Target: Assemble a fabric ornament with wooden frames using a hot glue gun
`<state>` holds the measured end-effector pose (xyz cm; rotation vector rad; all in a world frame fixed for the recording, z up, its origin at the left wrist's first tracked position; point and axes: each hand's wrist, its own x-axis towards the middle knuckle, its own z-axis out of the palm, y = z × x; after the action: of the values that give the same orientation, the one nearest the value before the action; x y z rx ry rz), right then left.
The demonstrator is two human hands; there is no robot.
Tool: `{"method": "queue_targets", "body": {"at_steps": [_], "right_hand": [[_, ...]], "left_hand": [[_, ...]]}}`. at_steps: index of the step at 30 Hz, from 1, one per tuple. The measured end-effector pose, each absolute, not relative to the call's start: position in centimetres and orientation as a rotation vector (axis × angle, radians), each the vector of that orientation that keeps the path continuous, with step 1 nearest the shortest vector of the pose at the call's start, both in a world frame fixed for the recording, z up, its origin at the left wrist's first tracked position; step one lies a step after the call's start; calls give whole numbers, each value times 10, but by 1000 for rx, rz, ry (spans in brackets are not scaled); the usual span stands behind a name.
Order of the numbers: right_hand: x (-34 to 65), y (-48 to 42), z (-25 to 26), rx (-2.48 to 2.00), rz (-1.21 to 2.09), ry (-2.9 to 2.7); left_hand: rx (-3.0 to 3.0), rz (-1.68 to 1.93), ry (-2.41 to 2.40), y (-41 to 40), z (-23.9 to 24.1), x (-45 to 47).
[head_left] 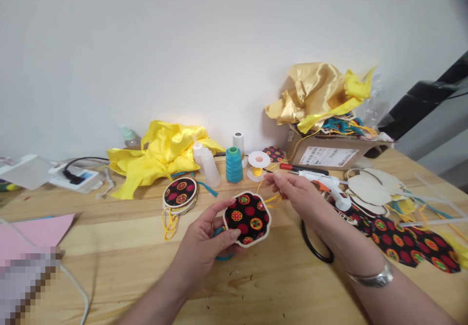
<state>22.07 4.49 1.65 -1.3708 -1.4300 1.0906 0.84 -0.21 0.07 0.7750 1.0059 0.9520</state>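
Observation:
My left hand (208,242) grips a scalloped, flower-shaped piece (252,220) by its left side, thumb on the front. Black fabric with red and orange flower motifs covers it inside a pale rim. A blue ribbon (224,256) shows beneath that hand. Just beyond the piece's upper right, my right hand (288,186) is closed with its fingertips pinched on a yellow cord (273,199), which hangs by the piece's edge. A small dark tip shows at those fingers; I cannot tell what it belongs to.
Behind the piece stand a teal thread cone (234,165), a white spool (259,160) and squeeze bottles (209,166). Stacked round fabric pieces (180,193) lie left, near yellow cloth (157,154). Rightward are a cardboard box (329,152), a glue gun (334,191) and patterned fabric (393,237).

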Motion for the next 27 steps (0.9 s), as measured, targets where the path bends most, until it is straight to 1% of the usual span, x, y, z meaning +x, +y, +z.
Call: {"method": "queue_targets", "body": {"at_steps": [2,6,7,8,11,12,13,17,20,24,27], "right_hand": [[221,46,16,-1395,1048,-1388],[215,43,17,-1447,1229,-1430],[214,42,17,-1461,1228,-1455],[213,42,16,-1468,1182,-1469],[216,41,15,-1486,904,-1432],[217,42,15,-1489,880,-1422],[217,41,15,-1495,917,-1424],[210,38,17,-1432,1292,-1487],[200,33,17,-1387,1405,-1469],[192,30,14,-1275,1625,-1180],[190,29,11,-1221,1688,-1019]], "left_hand": [[751,1030,1028,0,-1,8],[747,1136,1036,2,-3,7],[748,1149,1035,2,-3,7],[747,1159,1035,2,-3,7],[735,1176,1032,1,-4,6],[733,1176,1031,1,-4,6],[731,1173,1032,1,-4,7],[744,1157,1034,1,-4,7],[749,1147,1029,0,-3,8],[723,1127,1040,0,-3,11],[728,1111,1044,-1,-3,12]]}}
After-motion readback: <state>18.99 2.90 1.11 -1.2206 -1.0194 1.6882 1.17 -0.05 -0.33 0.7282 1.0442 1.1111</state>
